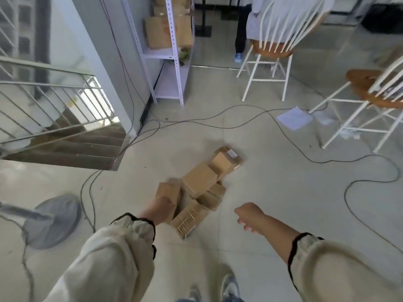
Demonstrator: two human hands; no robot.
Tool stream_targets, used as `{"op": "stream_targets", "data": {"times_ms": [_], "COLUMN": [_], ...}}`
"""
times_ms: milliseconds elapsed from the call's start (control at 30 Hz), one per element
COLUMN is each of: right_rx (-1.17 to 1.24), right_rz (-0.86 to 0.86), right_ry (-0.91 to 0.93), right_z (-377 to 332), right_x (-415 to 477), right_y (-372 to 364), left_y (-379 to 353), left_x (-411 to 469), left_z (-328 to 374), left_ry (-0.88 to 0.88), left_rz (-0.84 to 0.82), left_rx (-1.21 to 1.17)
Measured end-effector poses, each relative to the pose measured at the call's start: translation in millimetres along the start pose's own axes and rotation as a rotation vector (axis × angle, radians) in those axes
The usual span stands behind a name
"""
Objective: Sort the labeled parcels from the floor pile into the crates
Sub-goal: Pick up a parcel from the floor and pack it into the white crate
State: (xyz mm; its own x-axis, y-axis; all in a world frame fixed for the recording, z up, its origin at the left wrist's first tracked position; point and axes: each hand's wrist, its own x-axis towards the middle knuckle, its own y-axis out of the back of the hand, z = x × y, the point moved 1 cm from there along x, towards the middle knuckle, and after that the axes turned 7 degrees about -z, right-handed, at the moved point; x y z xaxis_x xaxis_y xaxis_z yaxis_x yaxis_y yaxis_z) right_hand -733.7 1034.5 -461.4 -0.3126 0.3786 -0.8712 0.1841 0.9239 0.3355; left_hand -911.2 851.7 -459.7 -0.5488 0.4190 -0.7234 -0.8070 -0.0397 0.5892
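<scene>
**Picking from the pile**

Head view: I judge this to be the pick-up step. My left hand point(162, 209) is against an upright parcel point(167, 191) at the pile's near left edge. Its fingers are hidden past the knuckles, so I cannot tell whether it grips. My right hand point(248, 215) hangs just right of the pile point(200, 184), fingers loosely curled, holding nothing. The pile lies on the floor point(272, 192) straight ahead, between the two hands and beyond them.

No crate shows. The next move, I think, calls for a firm hold, a read of the label, then a turn to find the crates.

The parcels are plain brown cardboard, matte, flat-sided and square-edged. The box point(188, 219) nearest between my hands looks ribbed. The far box point(229, 156) carries a white label. The floor is pale, glossy tile. A thin black cable point(370, 158) loops beyond my right hand.
</scene>
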Motion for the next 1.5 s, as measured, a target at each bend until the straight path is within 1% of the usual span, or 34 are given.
{"op": "stream_targets", "data": {"times_ms": [67, 200, 300, 400, 500, 567, 633, 667, 800, 833, 867, 967, 1000, 1033, 1100, 1200, 1300, 1400, 1500], "right_rx": [-0.046, -0.121, -0.056, -0.078, -0.137, -0.074, 0.104, 0.18, 0.249, 0.253, 0.25, 0.22, 0.233, 0.257, 0.314, 0.376, 0.361, 0.356, 0.319], "right_rz": [-0.031, -0.11, -0.098, -0.073, -0.05, -0.12, -0.235, -0.261, -0.232, -0.223, -0.214, -0.221, -0.237, -0.256, -0.313, -0.397, -0.396, -0.362, -0.299], "right_ry": [-0.016, -0.038, -0.04, 0.01, 0.119, 0.138, 0.095, 0.081, 0.075, 0.066, 0.061, 0.075, 0.092, 0.107, 0.134, 0.141, 0.175, 0.211, 0.207], "right_z": [-3, 4, 19, 38, 52, 55, 57, 57, 70, 75, 79, 87, 88, 89, 92, 105, 111, 109, 110], "right_x": [63, 211, 327, 434, 510, 540, 558, 562, 573, 575, 577, 583, 586, 588, 589, 589, 593, 594, 592], "right_y": [-18, -63, -96, -124, -143, -151, -155, -155, -156, -157, -155, -142, -137, -134, -135, -150, -153, -150, -150], "left_y": [-29, -101, -161, -216, -258, -277, -284, -284, -277, -275, -273, -270, -271, -275, -288, -312, -317, -316, -322], "left_x": [52, 178, 281, 365, 424, 451, 467, 472, 476, 480, 484, 497, 498, 498, 496, 491, 494, 495, 493], "left_z": [-12, -45, -81, -113, -133, -137, -136, -134, -132, -134, -135, -142, -143, -146, -153, -168, -173, -170, -170], "left_ry": [0.0, -0.026, -0.041, -0.062, -0.126, -0.171, -0.196, -0.201, -0.219, -0.218, -0.213, -0.173, -0.159, -0.14, -0.082, -0.017, -0.029, -0.071, -0.102], "left_rz": [-0.041, -0.056, -0.025, -0.029, -0.012, 0.022, 0.061, 0.073, 0.051, 0.027, -0.012, -0.197, -0.229, -0.231, -0.203, -0.229, -0.239, -0.228, -0.17], "left_rx": [0.033, 0.146, 0.283, 0.413, 0.448, 0.435, 0.447, 0.45, 0.377, 0.296, 0.164, -0.423, -0.582, -0.694, -0.806, -0.8, -0.822, -0.783, -0.725]}}
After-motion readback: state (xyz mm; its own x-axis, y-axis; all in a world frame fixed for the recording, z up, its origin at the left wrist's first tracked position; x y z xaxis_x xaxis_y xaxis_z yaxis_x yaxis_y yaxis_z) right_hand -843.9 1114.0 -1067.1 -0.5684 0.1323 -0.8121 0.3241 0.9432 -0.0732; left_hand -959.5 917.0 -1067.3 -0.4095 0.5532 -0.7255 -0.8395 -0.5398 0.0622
